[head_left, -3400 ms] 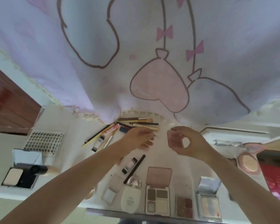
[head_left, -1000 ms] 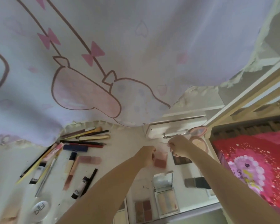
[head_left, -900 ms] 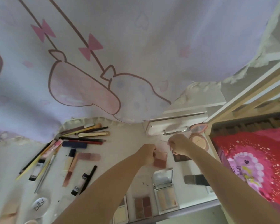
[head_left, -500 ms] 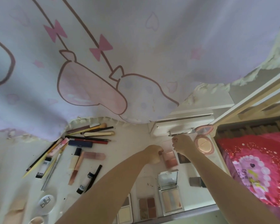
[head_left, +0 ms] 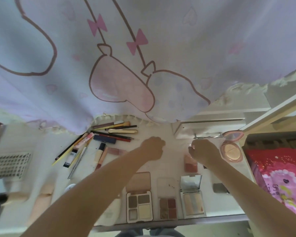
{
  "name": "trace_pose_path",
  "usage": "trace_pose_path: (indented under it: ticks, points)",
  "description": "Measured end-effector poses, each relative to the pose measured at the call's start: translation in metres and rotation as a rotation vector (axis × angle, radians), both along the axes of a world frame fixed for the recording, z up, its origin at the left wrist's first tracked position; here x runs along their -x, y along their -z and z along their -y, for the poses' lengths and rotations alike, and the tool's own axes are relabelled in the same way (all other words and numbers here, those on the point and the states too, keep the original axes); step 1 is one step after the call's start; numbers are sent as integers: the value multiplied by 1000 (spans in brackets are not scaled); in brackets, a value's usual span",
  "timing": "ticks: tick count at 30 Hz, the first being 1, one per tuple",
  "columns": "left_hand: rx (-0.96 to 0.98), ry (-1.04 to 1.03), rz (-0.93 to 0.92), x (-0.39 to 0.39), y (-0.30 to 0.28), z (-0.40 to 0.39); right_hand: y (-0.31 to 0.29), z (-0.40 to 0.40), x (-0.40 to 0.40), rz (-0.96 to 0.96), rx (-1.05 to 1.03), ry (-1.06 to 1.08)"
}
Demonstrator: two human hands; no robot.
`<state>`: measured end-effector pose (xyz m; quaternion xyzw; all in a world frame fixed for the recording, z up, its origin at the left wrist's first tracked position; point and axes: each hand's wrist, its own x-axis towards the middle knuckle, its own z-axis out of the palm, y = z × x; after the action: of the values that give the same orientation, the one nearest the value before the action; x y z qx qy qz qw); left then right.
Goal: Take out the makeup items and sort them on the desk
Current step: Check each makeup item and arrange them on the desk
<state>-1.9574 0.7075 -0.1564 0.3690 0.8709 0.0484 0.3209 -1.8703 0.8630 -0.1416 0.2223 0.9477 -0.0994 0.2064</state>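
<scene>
Right hand (head_left: 204,152) grip pinches something tiny above the blush palette (head_left: 190,164); left hand (head_left: 153,147) curled, empty. Could drop it onto the open palettes.

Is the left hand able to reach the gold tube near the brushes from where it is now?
Probably yes. The left hand hangs just beside the gold tube, with bare desk between them and nothing lying over the tube.

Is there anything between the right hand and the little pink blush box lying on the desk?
Nothing visible. The right hand hovers right over the top end of the blush box, which lies flat on the desk. Its fingertips are hidden behind the hand, so I cannot tell whether they touch it.
</scene>
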Motion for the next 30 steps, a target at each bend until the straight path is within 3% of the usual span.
trace_pose_path:
  ticks: [3, 9, 19, 25, 30]
  points:
    - [-44, -84, -203, 14, -8, 47, -4, 35, 20, -64, 83, -141]
    - [-35, -333, -335, 17, -6, 135, 25, 112, 70, -44, 310, -384]
    - [4, -380, -223, 11, 11, 185, 57, 177, 100, -3, 275, -466]
    - [-361, -487, -49, 21, -8, 170, 6, 157, 93, -102, 557, -324]
    - [-778, -599, -32, 8, -40, 141, -50, 155, 79, -307, 842, 40]
